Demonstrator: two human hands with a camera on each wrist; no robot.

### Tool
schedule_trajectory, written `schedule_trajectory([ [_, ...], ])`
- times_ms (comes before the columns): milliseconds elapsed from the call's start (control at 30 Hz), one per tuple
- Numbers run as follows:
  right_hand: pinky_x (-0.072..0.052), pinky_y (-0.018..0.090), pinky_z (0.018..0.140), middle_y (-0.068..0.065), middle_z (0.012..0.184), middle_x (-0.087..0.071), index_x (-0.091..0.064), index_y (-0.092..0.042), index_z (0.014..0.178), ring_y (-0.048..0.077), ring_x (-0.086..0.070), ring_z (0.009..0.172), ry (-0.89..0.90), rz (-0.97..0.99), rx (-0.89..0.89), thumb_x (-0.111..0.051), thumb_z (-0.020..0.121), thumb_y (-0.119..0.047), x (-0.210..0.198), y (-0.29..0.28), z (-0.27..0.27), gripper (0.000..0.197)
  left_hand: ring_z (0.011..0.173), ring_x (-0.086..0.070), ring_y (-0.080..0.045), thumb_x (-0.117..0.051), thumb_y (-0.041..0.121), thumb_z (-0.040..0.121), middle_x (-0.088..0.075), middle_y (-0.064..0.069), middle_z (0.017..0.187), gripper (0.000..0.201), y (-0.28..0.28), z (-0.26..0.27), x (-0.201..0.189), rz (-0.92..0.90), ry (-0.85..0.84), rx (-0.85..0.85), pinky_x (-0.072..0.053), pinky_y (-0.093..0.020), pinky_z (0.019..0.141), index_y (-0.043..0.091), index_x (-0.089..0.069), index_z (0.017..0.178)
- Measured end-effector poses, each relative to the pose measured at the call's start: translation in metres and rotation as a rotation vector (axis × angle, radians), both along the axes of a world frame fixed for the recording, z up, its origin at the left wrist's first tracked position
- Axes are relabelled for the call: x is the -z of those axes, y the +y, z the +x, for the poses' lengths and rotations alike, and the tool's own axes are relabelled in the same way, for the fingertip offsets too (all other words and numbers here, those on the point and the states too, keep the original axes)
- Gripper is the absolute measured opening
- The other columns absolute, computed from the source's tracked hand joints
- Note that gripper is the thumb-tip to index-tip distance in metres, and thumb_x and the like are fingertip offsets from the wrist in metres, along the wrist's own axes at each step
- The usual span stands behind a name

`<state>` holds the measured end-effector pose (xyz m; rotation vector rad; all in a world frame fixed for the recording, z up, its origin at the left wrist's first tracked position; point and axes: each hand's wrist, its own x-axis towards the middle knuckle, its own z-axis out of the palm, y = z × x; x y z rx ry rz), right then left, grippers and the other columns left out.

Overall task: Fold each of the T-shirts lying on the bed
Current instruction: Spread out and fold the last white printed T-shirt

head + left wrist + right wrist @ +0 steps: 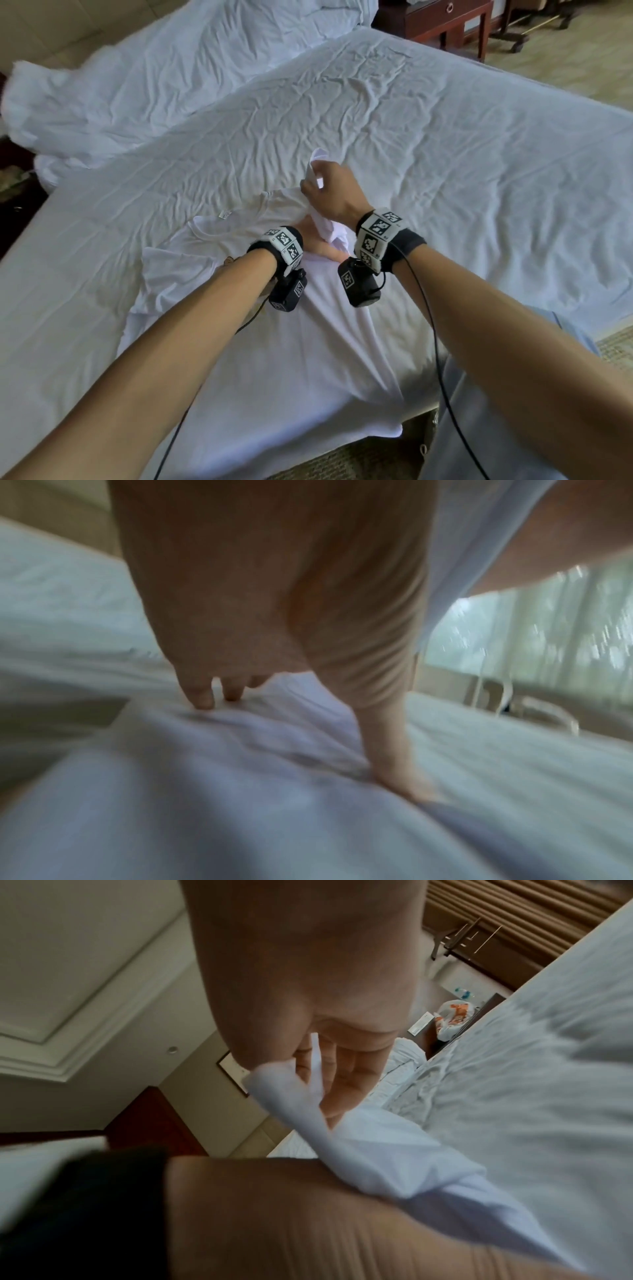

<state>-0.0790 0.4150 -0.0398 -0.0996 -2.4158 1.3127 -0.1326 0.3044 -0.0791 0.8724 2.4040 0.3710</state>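
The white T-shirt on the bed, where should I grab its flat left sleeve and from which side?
Take the left sleeve at its outer hem, from the left. It lies flat and spread on the white T-shirt's left edge, with bare sheet beside it. The right hand already holds the other sleeve up; the left hand presses the middle.

Both bare forearms reach forward, each wrist wrapped in a marker-printed band. The left hand (310, 236) lies low, fingers (200, 693) straight and pressing down, thumb spread apart. The right hand (330, 193) is raised above and just beyond it, its fingers (342, 1069) curled, pinching white cloth (291, 1093).
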Motion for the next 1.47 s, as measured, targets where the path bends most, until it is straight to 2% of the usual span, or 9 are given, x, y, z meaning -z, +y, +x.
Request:
schedule_trajectory([
  [100,-0.038,0.034,0.066,0.008,0.088,-0.064,-0.052,-0.011,0.08,0.028,-0.059,0.081,-0.052,0.073,-0.013,-0.056,0.095,-0.028,-0.003,-0.018,-0.011,0.023,0.081,-0.06,-0.007,-0.088,0.043,0.036,-0.057,0.015,0.088,0.085,-0.023,0.013,-0.008,0.291,-0.094,-0.245,-0.05,-0.013,0.068,0.021,-0.053,0.11],
  [233,-0.055,0.044,0.077,0.01,0.1,-0.072,-0.066,-0.007,0.09,0.027,-0.068,0.086,-0.093,0.068,-0.153,-0.058,0.099,-0.034,-0.005,-0.032,-0.017,0.029,0.104,-0.065,-0.013,-0.09,0.003,0.071,-0.073,-0.001,0.103,0.084,-0.085,0.015,-0.003,0.506,-0.441,-0.428,-0.05,-0.02,0.096,0.002,-0.041,0.14],
  [400,-0.044,0.025,0.085,0.014,0.113,-0.073,-0.074,-0.004,0.112,0.029,-0.067,0.105,-0.235,0.35,-0.507,-0.054,0.104,-0.021,0.012,-0.049,-0.004,0.028,0.116,-0.067,-0.027,-0.089,0.015,0.074,-0.07,-0.013,0.123,0.059,-0.156,0.02,-0.009,0.659,-0.78,-0.603,-0.054,-0.035,0.101,0.012,-0.065,0.128],
  [533,-0.039,0.027,0.089,0.003,0.134,-0.065,-0.061,-0.022,0.138,0.021,-0.061,0.115,-0.313,0.544,-0.492,-0.055,0.103,-0.034,0.03,-0.052,0.001,0.038,0.108,-0.07,-0.026,-0.074,0.016,0.093,-0.072,-0.015,0.121,0.042,-0.161,0.026,-0.004,0.617,-0.66,-0.699,-0.054,-0.036,0.098,0.014,-0.061,0.133],
  [667,-0.016,0.056,0.122,0.008,0.17,-0.013,-0.02,-0.034,0.162,0.035,-0.014,0.155,-0.437,0.737,-0.409,-0.046,0.102,-0.056,0.047,-0.044,0.002,0.069,0.093,-0.074,-0.025,-0.081,0.02,0.087,-0.076,-0.018,0.109,0.058,-0.151,0.025,0.005,0.565,-0.494,-0.727,-0.06,-0.031,0.075,0.013,-0.053,0.137],
  [900,0.001,0.056,0.125,0.005,0.171,0.011,0.0,-0.04,0.162,0.033,0.006,0.157,-0.592,0.839,-0.43,-0.037,0.1,-0.068,0.068,-0.042,0.0,0.078,0.09,-0.072,-0.024,-0.075,0.02,0.092,-0.074,-0.013,0.107,0.054,-0.153,0.029,0.001,0.467,-0.331,-0.682,-0.057,-0.026,0.065,0.014,-0.051,0.139],
  [1200,-0.051,0.046,0.097,0.012,0.133,-0.061,-0.053,-0.015,0.14,0.03,-0.061,0.114,-0.228,0.371,-0.356,-0.063,0.099,-0.036,0.04,-0.089,0.046,0.047,0.09,-0.069,-0.02,-0.06,0.015,0.103,-0.075,-0.006,0.108,0.023,-0.233,0.102,-0.056,0.569,-0.203,-0.527,-0.053,-0.026,0.072,0.01,-0.068,0.124],
  [1367,-0.053,0.024,0.076,-0.003,0.098,-0.07,-0.072,-0.013,0.109,0.011,-0.065,0.086,-0.225,-0.046,-0.452,-0.067,0.098,-0.024,0.026,-0.132,0.115,0.016,0.087,-0.065,-0.025,-0.057,0.017,0.101,-0.068,-0.015,0.104,0.027,-0.302,0.176,-0.079,0.896,-0.24,-0.579,-0.051,-0.026,0.072,0.004,-0.066,0.123],
  [1467,-0.058,0.034,0.068,0.008,0.098,-0.073,-0.07,-0.006,0.109,0.02,-0.072,0.083,-0.299,-0.212,-0.475,-0.064,0.101,-0.019,0.026,-0.143,0.168,0.017,0.085,-0.064,-0.025,-0.056,0.014,0.103,-0.067,-0.017,0.102,0.027,-0.337,0.213,-0.064,0.92,-0.15,-0.638,-0.05,-0.026,0.071,0.0,-0.063,0.125],
])
